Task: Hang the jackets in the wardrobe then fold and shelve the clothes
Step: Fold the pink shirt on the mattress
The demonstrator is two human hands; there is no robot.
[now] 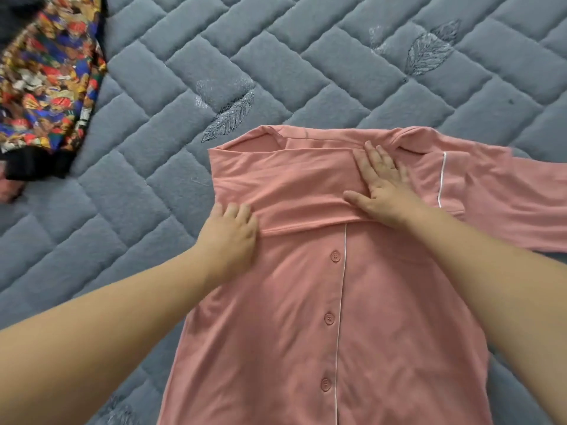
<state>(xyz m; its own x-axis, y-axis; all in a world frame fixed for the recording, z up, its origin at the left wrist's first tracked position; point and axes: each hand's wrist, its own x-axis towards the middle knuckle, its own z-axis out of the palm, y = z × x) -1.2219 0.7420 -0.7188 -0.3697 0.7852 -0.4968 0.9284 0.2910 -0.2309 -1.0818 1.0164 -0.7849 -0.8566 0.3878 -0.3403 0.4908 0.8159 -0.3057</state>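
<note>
A pink button-front shirt (306, 317) with white piping lies flat on the grey quilted bed (184, 72). Its far end is folded back toward me into a band across the shirt. My left hand (230, 237) rests on the left end of that band's near edge, fingers bent over the fabric. My right hand (383, 185) lies flat on the band's right side, fingers spread and straight. One sleeve (491, 194) stretches out to the right.
A multicoloured patterned garment (46, 78) with dark cuffs lies at the far left of the bed. Bare quilt stretches across the top and to the left of the shirt.
</note>
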